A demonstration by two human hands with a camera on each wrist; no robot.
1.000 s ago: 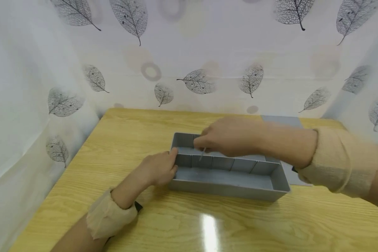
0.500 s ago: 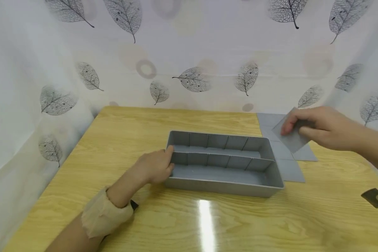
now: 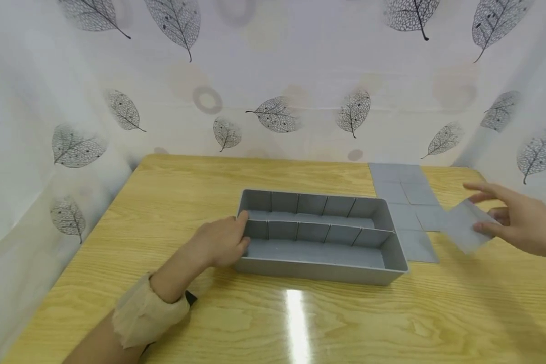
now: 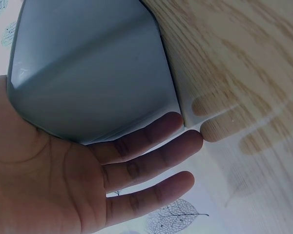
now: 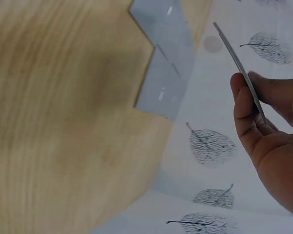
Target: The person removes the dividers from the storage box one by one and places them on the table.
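Note:
A long grey box with a lengthwise partition lies on the wooden table. My left hand holds its left end, with the thumb over the rim. In the left wrist view the other fingers extend beside the box end. My right hand pinches a thin grey square panel in the air, right of the box. Edge-on in the right wrist view, the panel sits between thumb and fingers. Beside the box, several flat grey panels lie on the table, edges touching or overlapping.
Vertical lines mark the box's long walls at intervals. A white curtain printed with leaves hangs behind the table and along its sides. Light reflects off the table in front of the box.
The right hand has moved from over the box to the right, past the flat panels, with a panel in its fingers. The left hand stays at the box's left end.

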